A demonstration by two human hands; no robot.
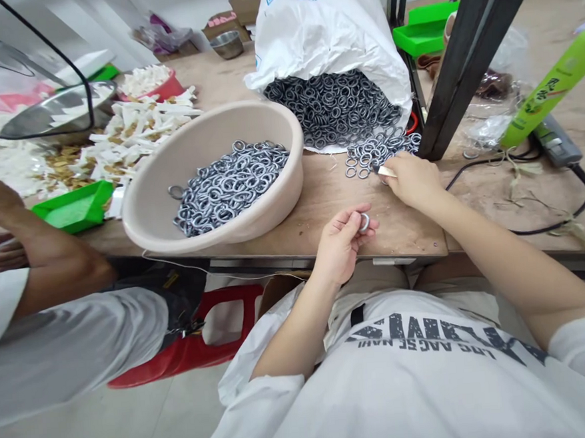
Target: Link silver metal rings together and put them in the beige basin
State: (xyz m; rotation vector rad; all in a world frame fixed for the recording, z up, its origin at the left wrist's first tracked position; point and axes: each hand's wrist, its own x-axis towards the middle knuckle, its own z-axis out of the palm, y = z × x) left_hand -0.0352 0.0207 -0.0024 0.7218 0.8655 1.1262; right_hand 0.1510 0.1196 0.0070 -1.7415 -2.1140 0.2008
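The left hand (338, 242) pinches a grey ring (364, 222) near the table (404, 232) edge while the right hand (415, 180), gripping perhaps a small tool (386, 171), apparently picks at the loose rings (375, 149), next needing fingertip precision.

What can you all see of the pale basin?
The basin is round and pinkish-beige, with a rounded rim and sloping walls; it looks plastic. Open side up, it stands on the brown table near its front edge, left of the white sack. Grey rings lie inside. Neither the left hand nor the right hand touches it.
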